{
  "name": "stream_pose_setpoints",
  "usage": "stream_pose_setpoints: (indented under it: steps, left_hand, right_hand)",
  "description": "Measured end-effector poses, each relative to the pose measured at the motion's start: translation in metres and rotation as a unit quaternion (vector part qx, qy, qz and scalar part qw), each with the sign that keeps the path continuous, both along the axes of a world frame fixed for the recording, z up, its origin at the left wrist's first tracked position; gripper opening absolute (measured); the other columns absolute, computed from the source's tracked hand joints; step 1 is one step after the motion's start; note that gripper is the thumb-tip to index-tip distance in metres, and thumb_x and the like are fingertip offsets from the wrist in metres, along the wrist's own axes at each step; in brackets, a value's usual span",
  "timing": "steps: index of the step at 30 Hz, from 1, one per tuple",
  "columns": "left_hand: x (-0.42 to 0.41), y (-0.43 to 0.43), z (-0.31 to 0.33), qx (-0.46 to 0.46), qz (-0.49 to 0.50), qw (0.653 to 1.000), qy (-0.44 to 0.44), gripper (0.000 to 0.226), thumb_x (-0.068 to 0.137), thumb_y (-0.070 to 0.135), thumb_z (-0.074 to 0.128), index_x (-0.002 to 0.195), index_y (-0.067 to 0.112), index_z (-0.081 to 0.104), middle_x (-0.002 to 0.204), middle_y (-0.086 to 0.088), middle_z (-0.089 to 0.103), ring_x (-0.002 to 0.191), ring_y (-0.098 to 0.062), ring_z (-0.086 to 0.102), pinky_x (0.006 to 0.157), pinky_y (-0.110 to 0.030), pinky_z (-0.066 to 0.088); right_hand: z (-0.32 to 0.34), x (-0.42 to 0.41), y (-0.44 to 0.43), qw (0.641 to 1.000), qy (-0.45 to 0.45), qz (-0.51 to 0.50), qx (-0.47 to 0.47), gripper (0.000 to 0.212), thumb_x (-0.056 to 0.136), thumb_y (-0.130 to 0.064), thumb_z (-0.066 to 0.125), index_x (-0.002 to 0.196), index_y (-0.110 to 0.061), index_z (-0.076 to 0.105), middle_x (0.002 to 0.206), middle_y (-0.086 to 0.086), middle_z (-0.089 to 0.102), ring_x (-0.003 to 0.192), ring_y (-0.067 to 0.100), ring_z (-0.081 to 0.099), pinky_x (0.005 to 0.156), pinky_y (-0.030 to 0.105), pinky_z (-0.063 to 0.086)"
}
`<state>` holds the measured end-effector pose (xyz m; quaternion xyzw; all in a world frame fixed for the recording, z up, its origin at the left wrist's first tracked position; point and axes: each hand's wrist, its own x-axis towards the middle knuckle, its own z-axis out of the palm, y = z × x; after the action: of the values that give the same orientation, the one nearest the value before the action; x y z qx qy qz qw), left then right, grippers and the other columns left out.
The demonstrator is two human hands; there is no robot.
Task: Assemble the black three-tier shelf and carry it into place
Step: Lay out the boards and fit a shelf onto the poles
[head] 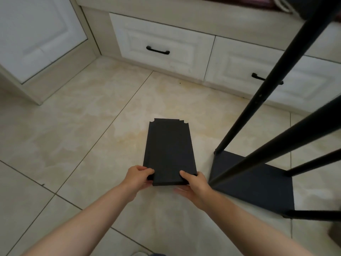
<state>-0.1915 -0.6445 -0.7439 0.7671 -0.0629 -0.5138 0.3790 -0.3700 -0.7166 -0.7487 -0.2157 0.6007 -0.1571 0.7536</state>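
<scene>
Gripping black shelf panels (168, 152) | left hand (137, 175), right hand (193, 182) | notched corners, flat

We look down on a floor (88, 137) of large glossy beige tiles with yellowish marbling and thin dark grout lines. Along the far side runs a low cream unit with a left drawer (166, 34) and a right drawer (239, 71), each panelled, each with a black handle. A white panelled cabinet door (36, 37) stands at left.

no readable text, labels, brands or numbers on anything in view
</scene>
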Motion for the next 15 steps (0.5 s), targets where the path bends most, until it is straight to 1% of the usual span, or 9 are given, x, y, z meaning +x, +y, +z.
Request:
stream_pose_setpoints:
  steps: [1, 4, 6, 8, 12, 13, 15]
  left_hand:
    - [0.002, 0.001, 0.004, -0.01, 0.002, 1.0, 0.025, 0.017, 0.097, 0.009, 0.062, 0.111, -0.001, 0.062, 0.101, -0.015, 0.068, 0.079, -0.025, 0.069, 0.065, -0.029, 0.057]
    - [0.004, 0.003, 0.021, -0.022, 0.018, 0.996, 0.086, 0.01, 0.094, 0.01, 0.06, 0.1, 0.004, 0.065, 0.087, -0.01, 0.064, 0.075, -0.023, 0.063, 0.061, -0.03, 0.054]
    - [0.004, 0.004, 0.034, -0.024, 0.036, 0.992, 0.118, 0.008, 0.092, 0.011, 0.061, 0.097, 0.006, 0.065, 0.088, -0.011, 0.064, 0.078, -0.024, 0.061, 0.059, -0.031, 0.052]
    - [0.005, 0.004, 0.05, -0.035, 0.043, 0.988, 0.143, 0.01, 0.094, 0.011, 0.06, 0.1, 0.005, 0.065, 0.093, -0.013, 0.065, 0.081, -0.025, 0.061, 0.058, -0.032, 0.053]
    - [0.011, 0.004, 0.09, -0.052, 0.032, 0.989, 0.134, 0.009, 0.097, 0.01, 0.057, 0.098, 0.002, 0.062, 0.087, -0.016, 0.065, 0.078, -0.027, 0.062, 0.065, -0.035, 0.053]
    - [0.012, 0.005, 0.102, -0.058, 0.033, 0.989, 0.131, 0.01, 0.097, 0.01, 0.057, 0.097, 0.001, 0.061, 0.085, -0.017, 0.065, 0.076, -0.027, 0.062, 0.065, -0.035, 0.054]
    - [0.011, 0.008, 0.123, -0.075, 0.042, 0.989, 0.121, 0.01, 0.099, 0.009, 0.056, 0.098, 0.0, 0.061, 0.086, -0.018, 0.066, 0.076, -0.028, 0.063, 0.061, -0.035, 0.06]
  right_hand:
    - [0.007, 0.0, 0.001, 0.999, -0.027, -0.015, -0.009, 0.03, 0.094, -0.01, 0.067, 0.117, -0.008, 0.049, 0.118, 0.016, 0.061, 0.093, 0.035, 0.071, 0.071, 0.045, 0.061]
    - [0.033, -0.001, 0.004, 0.997, -0.076, -0.021, -0.018, 0.026, 0.096, -0.009, 0.063, 0.118, -0.007, 0.05, 0.117, 0.019, 0.065, 0.086, 0.035, 0.074, 0.066, 0.043, 0.062]
    - [0.055, -0.003, 0.003, 0.996, -0.091, -0.016, -0.006, 0.025, 0.097, -0.009, 0.061, 0.118, -0.005, 0.051, 0.115, 0.022, 0.066, 0.085, 0.037, 0.074, 0.066, 0.044, 0.062]
    - [0.078, -0.008, 0.002, 0.995, -0.101, -0.007, 0.014, 0.024, 0.096, -0.01, 0.061, 0.117, -0.002, 0.053, 0.112, 0.024, 0.068, 0.086, 0.039, 0.074, 0.064, 0.043, 0.062]
    - [0.123, -0.028, 0.003, 0.991, -0.131, 0.013, 0.032, 0.023, 0.097, -0.011, 0.059, 0.116, 0.001, 0.056, 0.099, 0.025, 0.073, 0.086, 0.041, 0.073, 0.061, 0.041, 0.062]
    - [0.135, -0.034, 0.004, 0.99, -0.139, 0.021, 0.03, 0.023, 0.098, -0.011, 0.058, 0.116, 0.001, 0.056, 0.097, 0.025, 0.073, 0.086, 0.04, 0.074, 0.061, 0.041, 0.062]
    - [0.163, -0.046, 0.006, 0.988, -0.145, 0.042, 0.022, 0.019, 0.098, -0.012, 0.057, 0.114, 0.0, 0.055, 0.093, 0.025, 0.074, 0.084, 0.039, 0.074, 0.061, 0.041, 0.062]
